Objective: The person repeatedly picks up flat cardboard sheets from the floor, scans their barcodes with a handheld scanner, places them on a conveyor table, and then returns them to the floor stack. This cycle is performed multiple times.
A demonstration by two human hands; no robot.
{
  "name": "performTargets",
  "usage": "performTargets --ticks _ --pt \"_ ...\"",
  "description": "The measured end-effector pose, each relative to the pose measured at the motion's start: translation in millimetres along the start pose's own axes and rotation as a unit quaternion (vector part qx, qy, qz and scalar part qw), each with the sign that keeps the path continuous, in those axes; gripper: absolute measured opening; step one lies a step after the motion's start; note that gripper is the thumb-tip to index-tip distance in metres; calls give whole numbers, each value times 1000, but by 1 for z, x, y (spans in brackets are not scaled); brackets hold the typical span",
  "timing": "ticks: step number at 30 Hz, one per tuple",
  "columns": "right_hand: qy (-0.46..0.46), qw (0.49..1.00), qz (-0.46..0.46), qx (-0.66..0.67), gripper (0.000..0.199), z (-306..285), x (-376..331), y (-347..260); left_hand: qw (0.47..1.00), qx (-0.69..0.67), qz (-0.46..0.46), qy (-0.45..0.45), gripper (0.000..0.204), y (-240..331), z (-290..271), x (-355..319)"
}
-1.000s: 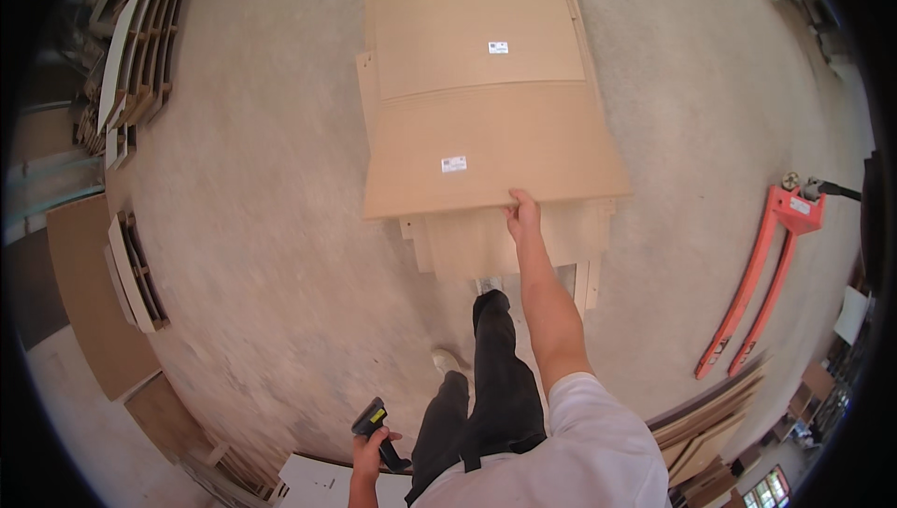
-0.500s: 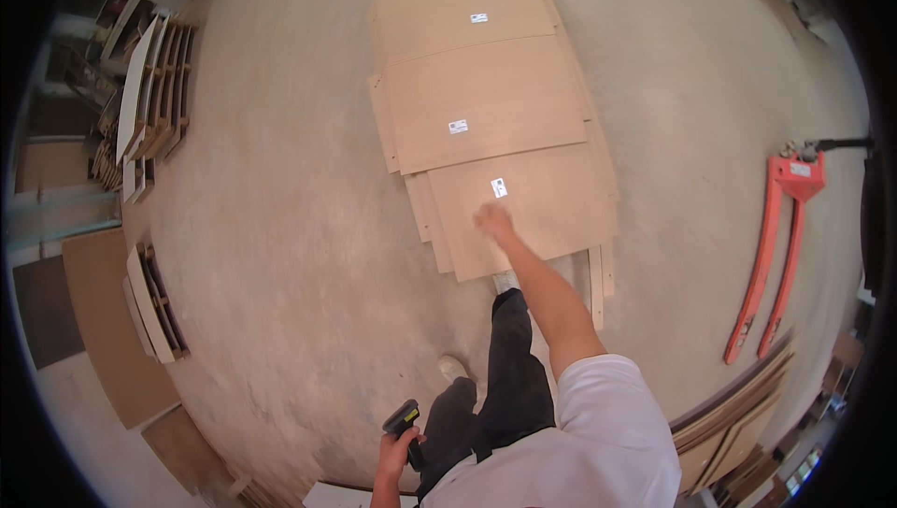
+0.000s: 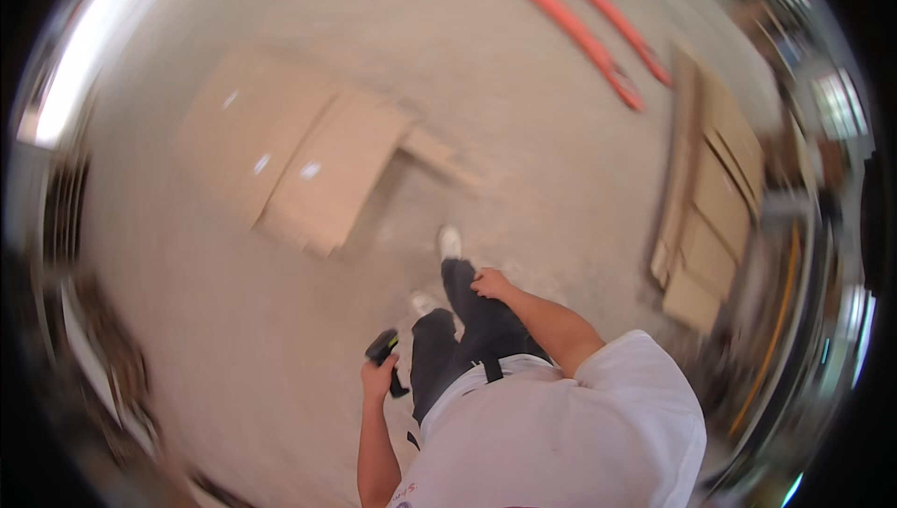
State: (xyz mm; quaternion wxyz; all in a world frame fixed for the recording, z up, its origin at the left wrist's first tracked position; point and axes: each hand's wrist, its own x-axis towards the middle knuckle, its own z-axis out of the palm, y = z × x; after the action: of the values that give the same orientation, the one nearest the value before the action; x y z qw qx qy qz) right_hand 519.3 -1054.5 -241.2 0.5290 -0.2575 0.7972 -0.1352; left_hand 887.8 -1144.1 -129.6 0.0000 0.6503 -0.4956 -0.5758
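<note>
A dark handheld barcode scanner [image 3: 381,347] with a yellow-green patch is gripped in my left hand [image 3: 377,377], out beside my left thigh. My right hand [image 3: 488,283] hangs in front of my right leg, its fingers loosely curled and nothing showing in them. Ahead and to the left lies a low stack of flat brown panels [image 3: 327,167], overlapping one another. Small white labels [image 3: 310,170] are on the panels, blurred by motion. Neither hand touches the stack.
An orange-red pallet jack [image 3: 587,31] stands on the floor at the far right. More brown panels [image 3: 710,200] are piled to the right, near shelving and other goods. Along the left rim, stacked material [image 3: 103,349] is smeared. A narrow strip [image 3: 439,157] juts from the stack.
My view has swung to the right, so the panel stack sits farther left. The right hand has drawn back from over the panels to my leg. My left hand still holds the scanner.
</note>
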Motion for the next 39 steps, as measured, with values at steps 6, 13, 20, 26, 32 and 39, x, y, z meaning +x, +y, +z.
performTargets --ticks 6,13,20,26,32,39 --pt "262 951 66 149 30 -45 -92 122 974 192 -29 -116 35 -21 17 58" --pt "306 816 189 453 29 -24 -203 309 883 448 17 -134 42 86 120 59" --pt "358 611 373 600 24 2 -347 479 788 509 294 -183 43 223 403 -2" --pt "393 510 380 664 14 -29 -380 546 719 524 395 -229 41 344 603 -95" --pt "380 491 337 708 15 -161 -306 535 696 606 337 -188 43 386 724 27" --pt "365 518 343 693 17 -336 -236 544 735 645 156 -139 42 490 779 104"
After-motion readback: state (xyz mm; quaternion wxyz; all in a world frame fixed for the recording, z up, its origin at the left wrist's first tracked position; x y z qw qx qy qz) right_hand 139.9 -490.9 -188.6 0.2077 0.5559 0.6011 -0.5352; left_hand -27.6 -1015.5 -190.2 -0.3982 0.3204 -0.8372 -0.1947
